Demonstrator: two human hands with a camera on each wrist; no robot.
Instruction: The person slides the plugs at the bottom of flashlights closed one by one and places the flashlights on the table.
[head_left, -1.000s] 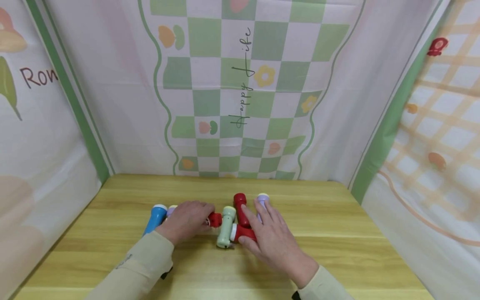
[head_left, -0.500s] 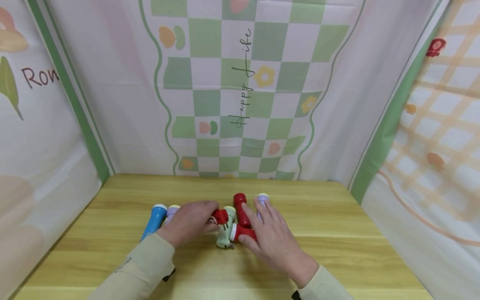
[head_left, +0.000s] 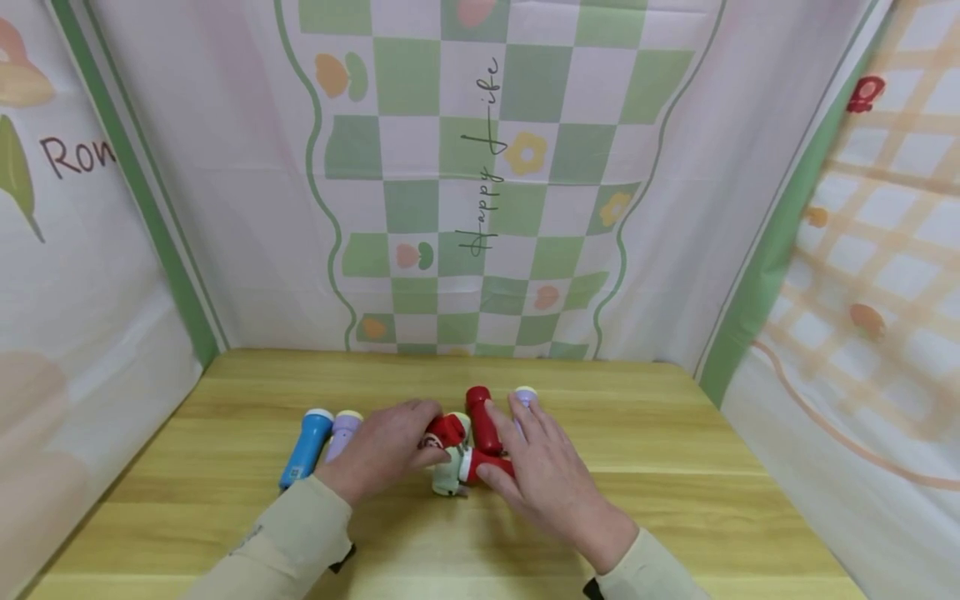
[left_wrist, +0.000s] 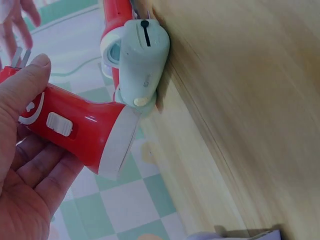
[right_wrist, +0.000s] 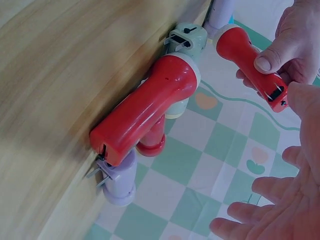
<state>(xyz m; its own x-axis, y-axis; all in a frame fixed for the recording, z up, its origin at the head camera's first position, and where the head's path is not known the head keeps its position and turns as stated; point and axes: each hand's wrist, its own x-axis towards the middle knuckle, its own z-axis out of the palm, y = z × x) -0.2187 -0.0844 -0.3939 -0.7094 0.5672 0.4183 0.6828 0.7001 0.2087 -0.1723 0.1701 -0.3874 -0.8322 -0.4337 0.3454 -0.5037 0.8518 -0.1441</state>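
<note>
My left hand (head_left: 386,446) grips a small red flashlight (left_wrist: 85,120) with a white head. Thumb and fingers wrap its body, and plug prongs stick out of its tail in the left wrist view. It is lifted, partly in front of a pale green flashlight (head_left: 447,477) on the table. My right hand (head_left: 551,475), fingers spread and straight, hovers beside another red flashlight (right_wrist: 145,110), a darker red one (head_left: 482,421) and a purple one (right_wrist: 120,180). In the right wrist view nothing is held in it. From the head view, any contact with those flashlights is unclear.
On the left, a blue flashlight (head_left: 306,450) and a second purple flashlight (head_left: 344,429) lie side by side on the wooden table (head_left: 637,417). A checkered cloth (head_left: 480,292) hangs behind the table's back edge, with printed curtains at both sides.
My left hand has raised the red flashlight and moved it slightly right, over the pale green one. More of the blue and left purple flashlights shows. The right hand has hardly moved.
</note>
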